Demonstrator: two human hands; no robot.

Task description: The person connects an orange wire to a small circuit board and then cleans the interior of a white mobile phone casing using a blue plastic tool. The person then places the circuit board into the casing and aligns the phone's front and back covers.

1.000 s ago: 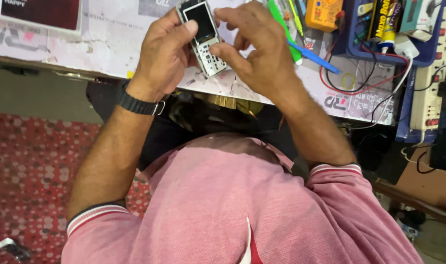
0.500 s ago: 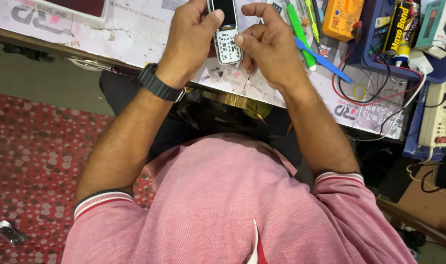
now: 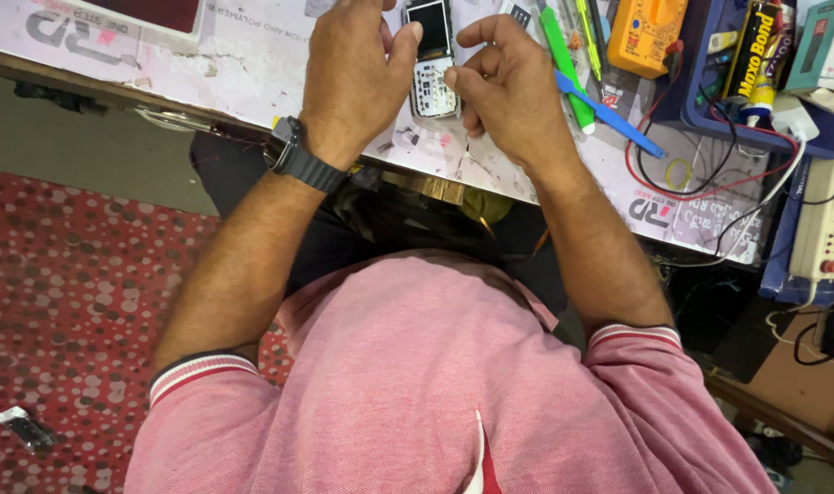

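Note:
A small keypad phone (image 3: pixel 432 59) with its front cover off lies between my two hands above the white worktable (image 3: pixel 252 64). My left hand (image 3: pixel 353 78), with a black watch on its wrist, grips the phone's left side with the thumb at the screen. On the phone's right side my right hand (image 3: pixel 508 87) is curled, its fingertips pressing at the keypad edge. Whether it holds a small tool I cannot tell.
A green tool (image 3: pixel 568 69) and a blue pry tool (image 3: pixel 618 114) lie right of my right hand. An orange multimeter (image 3: pixel 645 37), red and black wires (image 3: pixel 710 183), a glue tube (image 3: pixel 755 55) and a power strip (image 3: pixel 824 229) sit at right. Red patterned floor (image 3: pixel 51 302) lies below left.
Both hands have stayed on the phone. The view has shifted, so the hands and phone sit a little further right and higher in frame than one second ago.

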